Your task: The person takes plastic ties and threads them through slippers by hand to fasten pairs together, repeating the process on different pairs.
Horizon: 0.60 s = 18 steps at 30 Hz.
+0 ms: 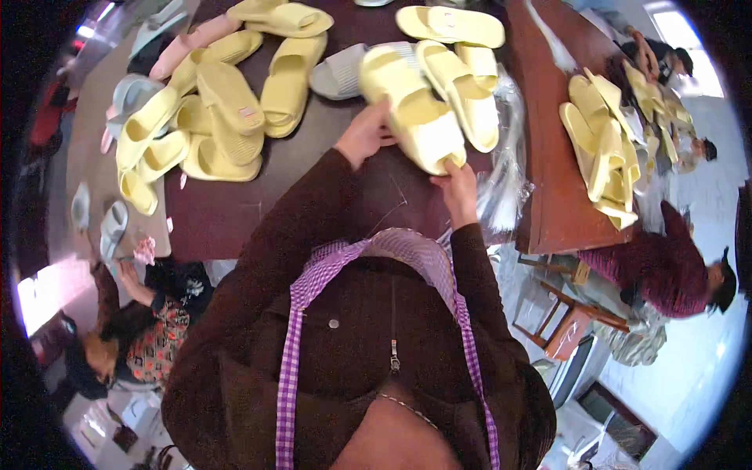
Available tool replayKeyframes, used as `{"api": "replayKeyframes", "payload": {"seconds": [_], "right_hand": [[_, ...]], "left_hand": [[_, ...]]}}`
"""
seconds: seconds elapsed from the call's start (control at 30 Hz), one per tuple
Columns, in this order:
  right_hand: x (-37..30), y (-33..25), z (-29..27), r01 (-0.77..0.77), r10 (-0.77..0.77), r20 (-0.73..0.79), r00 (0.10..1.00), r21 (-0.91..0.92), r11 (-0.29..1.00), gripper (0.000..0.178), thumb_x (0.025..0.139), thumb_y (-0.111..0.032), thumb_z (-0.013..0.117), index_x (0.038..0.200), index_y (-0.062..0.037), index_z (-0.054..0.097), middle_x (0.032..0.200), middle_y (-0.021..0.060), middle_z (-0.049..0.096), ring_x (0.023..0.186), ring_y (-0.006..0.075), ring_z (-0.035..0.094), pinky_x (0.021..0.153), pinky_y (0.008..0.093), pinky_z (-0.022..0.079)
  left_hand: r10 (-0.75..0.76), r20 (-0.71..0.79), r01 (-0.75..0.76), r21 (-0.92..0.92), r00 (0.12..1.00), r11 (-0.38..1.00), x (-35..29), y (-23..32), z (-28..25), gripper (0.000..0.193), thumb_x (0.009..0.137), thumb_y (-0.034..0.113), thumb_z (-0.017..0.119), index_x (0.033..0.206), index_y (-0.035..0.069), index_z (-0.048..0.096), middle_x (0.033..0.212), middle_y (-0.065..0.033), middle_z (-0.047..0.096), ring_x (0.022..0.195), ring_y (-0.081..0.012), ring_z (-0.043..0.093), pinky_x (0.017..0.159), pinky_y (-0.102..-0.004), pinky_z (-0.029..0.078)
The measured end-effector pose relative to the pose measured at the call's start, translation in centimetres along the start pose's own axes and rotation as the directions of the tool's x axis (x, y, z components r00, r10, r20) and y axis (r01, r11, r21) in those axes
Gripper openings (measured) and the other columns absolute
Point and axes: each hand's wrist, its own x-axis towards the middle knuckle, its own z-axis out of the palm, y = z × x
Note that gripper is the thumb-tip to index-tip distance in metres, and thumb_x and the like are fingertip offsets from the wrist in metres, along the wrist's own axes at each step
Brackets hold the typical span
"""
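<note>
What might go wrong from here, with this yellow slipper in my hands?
The held yellow slipper might slip, as the right hand pinches only its near end.
It could bump the yellow slipper beside it.
Clear plastic lies close to your right hand and might snag your fingers.

Clock from frame centre: at 12, your left hand's fingers go partly out of sight behind the held yellow slipper, its far end blurred. It also covers part of a grey slipper. Pale object at 12: cropped by top edge, kind unclear. Slipper label, 10–11: too small.
</note>
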Motion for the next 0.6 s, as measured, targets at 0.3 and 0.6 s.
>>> {"api": "replayKeyframes", "payload": {"seconds": [0.3,0.6], "right_hand": [[-8.3,-0.4,0.5,-0.031,0.071,0.153,0.986,-0.250,0.968,0.039,0.086,-0.020,0.057,0.115,0.0044,0.052,0.104,0.0169,0.062,0.089,0.0215,0.061,0.061,0.0277,0.053],[-7.5,-4.9,-4.8,0.136,-0.081,0.124,0.989,-0.537,0.832,0.028,0.084,-0.012,0.057,0.109,0.0011,0.057,0.090,0.0054,0.064,0.077,0.0121,0.060,0.065,0.0261,0.051]], "left_hand": [[0.166,-0.321,-0.248,-0.237,0.932,0.939,-7.2,0.2,-8.0,0.036,0.092,0.023,0.048,0.120,0.001,0.047,0.115,-0.0105,0.057,0.101,-0.0224,0.058,0.084,-0.0364,0.049],[0.423,-0.473,-0.522,-0.094,0.773,0.848,-9.6,5.8,-13.5,0.025,0.085,0.014,0.053,0.106,0.000,0.054,0.102,-0.0100,0.060,0.089,-0.0195,0.060,0.075,-0.0302,0.049]]}}
